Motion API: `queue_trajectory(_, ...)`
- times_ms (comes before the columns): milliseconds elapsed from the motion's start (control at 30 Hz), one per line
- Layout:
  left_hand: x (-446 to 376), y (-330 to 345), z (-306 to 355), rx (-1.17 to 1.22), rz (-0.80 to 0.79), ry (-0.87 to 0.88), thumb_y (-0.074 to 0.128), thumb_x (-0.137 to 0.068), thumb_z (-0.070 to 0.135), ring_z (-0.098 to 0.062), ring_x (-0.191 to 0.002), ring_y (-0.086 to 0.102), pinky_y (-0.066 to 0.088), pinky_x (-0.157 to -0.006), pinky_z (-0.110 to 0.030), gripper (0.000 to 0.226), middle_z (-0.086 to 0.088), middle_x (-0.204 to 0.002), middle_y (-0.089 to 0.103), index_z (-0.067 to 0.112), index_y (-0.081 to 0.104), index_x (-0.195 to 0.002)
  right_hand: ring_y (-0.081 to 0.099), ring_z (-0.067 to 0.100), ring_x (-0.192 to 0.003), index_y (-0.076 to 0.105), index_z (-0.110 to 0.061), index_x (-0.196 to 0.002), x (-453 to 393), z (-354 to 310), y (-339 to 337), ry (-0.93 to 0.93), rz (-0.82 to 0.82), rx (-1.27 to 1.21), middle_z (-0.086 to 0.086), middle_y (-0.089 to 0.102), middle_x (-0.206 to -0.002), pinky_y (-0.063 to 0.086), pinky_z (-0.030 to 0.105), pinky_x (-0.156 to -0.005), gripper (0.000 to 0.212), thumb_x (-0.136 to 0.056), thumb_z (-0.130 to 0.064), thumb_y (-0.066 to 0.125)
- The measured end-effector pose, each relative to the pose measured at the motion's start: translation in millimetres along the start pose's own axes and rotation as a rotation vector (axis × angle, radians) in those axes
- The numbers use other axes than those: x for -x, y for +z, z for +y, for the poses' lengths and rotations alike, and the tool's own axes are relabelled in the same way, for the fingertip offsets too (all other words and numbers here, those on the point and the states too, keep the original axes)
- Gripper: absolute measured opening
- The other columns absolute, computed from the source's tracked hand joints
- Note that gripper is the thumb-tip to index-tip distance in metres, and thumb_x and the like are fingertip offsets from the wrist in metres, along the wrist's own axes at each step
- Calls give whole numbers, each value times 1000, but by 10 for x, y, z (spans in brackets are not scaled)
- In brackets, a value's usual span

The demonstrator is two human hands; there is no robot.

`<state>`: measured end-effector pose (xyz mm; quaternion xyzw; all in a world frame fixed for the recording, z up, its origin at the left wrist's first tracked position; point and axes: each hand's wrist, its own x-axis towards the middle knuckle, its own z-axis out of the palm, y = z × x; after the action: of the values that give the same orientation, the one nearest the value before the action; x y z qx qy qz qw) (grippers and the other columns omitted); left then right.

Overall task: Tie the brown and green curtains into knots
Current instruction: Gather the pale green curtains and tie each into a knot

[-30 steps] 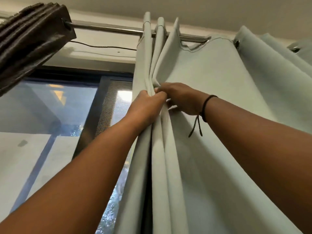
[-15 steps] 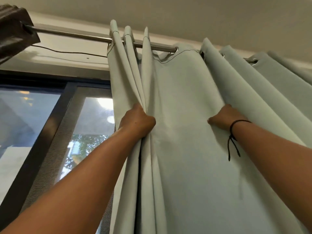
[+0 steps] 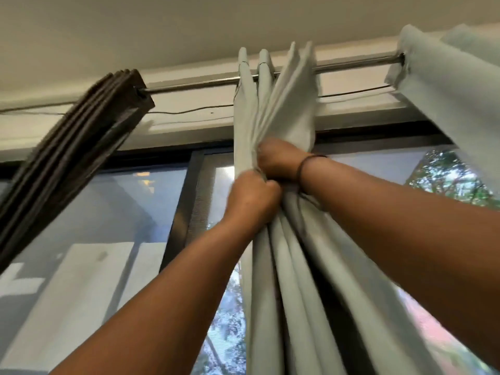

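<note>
Green curtain bunched in both hands: L hand, R hand.

The fingers of the right hand are hidden in the folds of the green curtain, and the left hand shows only its back. The brown curtain is cut off by the left edge, and the green curtain by the bottom edge. The trees behind the window glass are blurred.

The green curtain is a plain pale sage. The brown curtain is dark chocolate, ribbed in folds. The rod is silvery metal, the window frame black, the wrist cord dark.
</note>
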<state>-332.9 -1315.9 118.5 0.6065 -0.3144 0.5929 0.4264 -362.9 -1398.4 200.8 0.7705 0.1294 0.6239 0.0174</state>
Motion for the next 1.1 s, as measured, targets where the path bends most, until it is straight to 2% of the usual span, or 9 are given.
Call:
queue_trajectory(133,-145,-472,-368,51,160,-81,45,-63,32,-32,-86,63,44,-64,-33,33,-11,-82,65,10,61,-83,52,33,-114,57,2,-117,-96,-607,2,-166,-52,-157,20,57,-122,36,26,-77,32,-97,-12,37)
queue_trajectory(267,-125,-397,-453,143,-35,-126,55,-56,35,-28,-88,66,55,-79,-39,46,-7,-91,69,18,65,-98,48,21,-89,61,0,-114,131,-293,181,-55,-72,-395,15,58,-102,31,25,-57,28,-94,-7,42)
queue_trajectory(333,-90,-250,-441,275,-138,-155,62,-56,25,-23,-87,66,56,-76,-37,58,-8,-98,67,18,56,-113,50,19,-88,64,-5,-110,277,-223,293,-13,-89,-546,6,56,-96,37,20,-61,27,-92,-6,44)
queue_trajectory(467,-67,-35,-450,497,-256,-287,67,-71,5,-26,-84,67,57,-63,-33,58,-14,-102,64,18,42,-122,57,26,-78,62,-13,-79,447,-18,318,92,-19,-727,9,60,-79,49,33,-68,17,-85,-7,48)
queue_trajectory(600,-11,259,-333,553,-252,-325,57,-85,13,-22,-83,66,55,-64,-31,41,-10,-100,64,16,43,-123,57,22,-69,55,-15,-72,594,195,340,202,55,-602,4,56,-72,48,33,-63,12,-82,-21,54)
queue_trajectory(700,58,570,-143,386,-227,-198,46,-81,33,-26,-102,62,53,-89,-42,53,-8,-119,63,21,45,-132,61,27,-85,65,-10,-93,706,402,340,209,82,-564,9,66,-91,50,33,-74,27,-90,-32,48)
queue_trajectory(767,114,736,19,290,-234,-138,41,-81,34,-29,-107,59,49,-95,-45,51,-9,-122,62,22,49,-130,61,27,-89,65,-9,-102,780,574,282,215,119,-530,10,66,-98,47,32,-76,34,-93,-32,42)
queue_trajectory(933,110,1075,452,196,-179,-140,48,-82,26,-34,-111,57,47,-96,-43,42,-14,-120,62,15,57,-121,58,30,-79,58,-10,-76,984,1164,58,210,114,-455,13,63,-83,45,34,-65,33,-95,-31,40)
queue_trajectory(1100,87,1551,979,174,-172,-94,52,-91,22,-36,-113,55,45,-95,-39,32,-16,-121,61,11,58,-120,48,28,-65,48,-10,-62,1224,1806,-282,245,147,-403,12,52,-66,30,32,-52,38,-96,-27,42)
